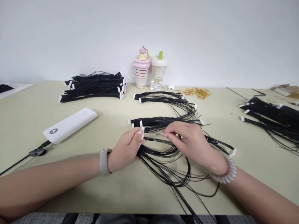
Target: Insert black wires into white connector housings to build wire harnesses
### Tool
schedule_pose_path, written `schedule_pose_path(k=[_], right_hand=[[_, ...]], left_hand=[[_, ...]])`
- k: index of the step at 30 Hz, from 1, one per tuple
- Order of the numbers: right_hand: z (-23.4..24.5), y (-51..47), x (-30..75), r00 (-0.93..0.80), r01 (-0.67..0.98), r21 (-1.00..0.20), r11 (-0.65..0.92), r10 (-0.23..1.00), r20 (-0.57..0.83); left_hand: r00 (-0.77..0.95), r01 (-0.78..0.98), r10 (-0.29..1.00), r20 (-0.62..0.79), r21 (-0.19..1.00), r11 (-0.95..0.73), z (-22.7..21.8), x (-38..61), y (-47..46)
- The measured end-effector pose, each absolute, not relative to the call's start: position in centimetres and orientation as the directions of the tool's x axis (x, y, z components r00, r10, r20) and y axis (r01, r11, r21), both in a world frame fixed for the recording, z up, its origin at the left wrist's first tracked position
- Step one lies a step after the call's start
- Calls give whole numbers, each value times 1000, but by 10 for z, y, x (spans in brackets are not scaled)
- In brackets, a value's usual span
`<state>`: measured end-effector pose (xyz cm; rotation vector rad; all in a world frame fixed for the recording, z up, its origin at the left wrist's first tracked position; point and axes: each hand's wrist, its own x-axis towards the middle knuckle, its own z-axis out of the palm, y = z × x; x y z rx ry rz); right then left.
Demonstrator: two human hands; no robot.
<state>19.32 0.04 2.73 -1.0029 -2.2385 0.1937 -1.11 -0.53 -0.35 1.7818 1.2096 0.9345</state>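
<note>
The left hand [124, 151] is closed, pinching the white connector [142, 132] at the end of a wire bundle [164, 166]. The right hand [187, 144] is curved over the wires ahead of the left hand. Its fingertips [165, 134] are drawn together at the strands, but a firm grip cannot be confirmed. The bundle runs from the left hand's pinch and fans out in loose loops on the table [23, 124], between and nearer than the hands.

Handling: the wires are light, thin and springy, and they tangle readily. The connector is small and likely fragile. The firmest hold is at the connector end, with the strands gathered close behind it; free ends will whip and snag.

Just ahead of the hands lie two more bundles [161, 109]. Farther ahead and left of the hands is a stacked pile of bundles [93, 88], and right of the right hand is another pile [268, 118]. A power bank [70, 126] lies left of the left hand. Rubber bands [196, 92] lie well ahead of the right hand.
</note>
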Motion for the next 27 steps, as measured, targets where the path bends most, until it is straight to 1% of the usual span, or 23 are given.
schedule_pose_path(k=[2, 7, 11, 15, 18, 24, 27], right_hand=[[24, -2, 188, -514, 578, -371, 727, 677, 527], [24, -10, 178, -493, 530, -378, 759, 639, 591], [23, -10, 176, -491, 535, -362, 764, 629, 603], [20, -10, 175, -503, 551, -314, 773, 608, 614], [19, -10, 176, -527, 575, -245, 780, 582, 619], [14, -8, 181, -589, 612, -18, 790, 471, 657], [13, -7, 182, -600, 605, 16, 796, 443, 666]], left_hand=[[320, 371, 936, 147, 889, -267, -4, -12, -6], [355, 351, 915, 190, 880, -319, -5, -13, -8], [346, 369, 913, 215, 864, -343, -5, -12, -8], [341, 386, 910, 237, 847, -365, -4, -11, -7], [339, 398, 910, 239, 840, -369, -4, -11, -7], [353, 398, 913, 202, 851, -342, -4, -11, -7], [356, 400, 916, 185, 855, -329, -4, -11, -7]])
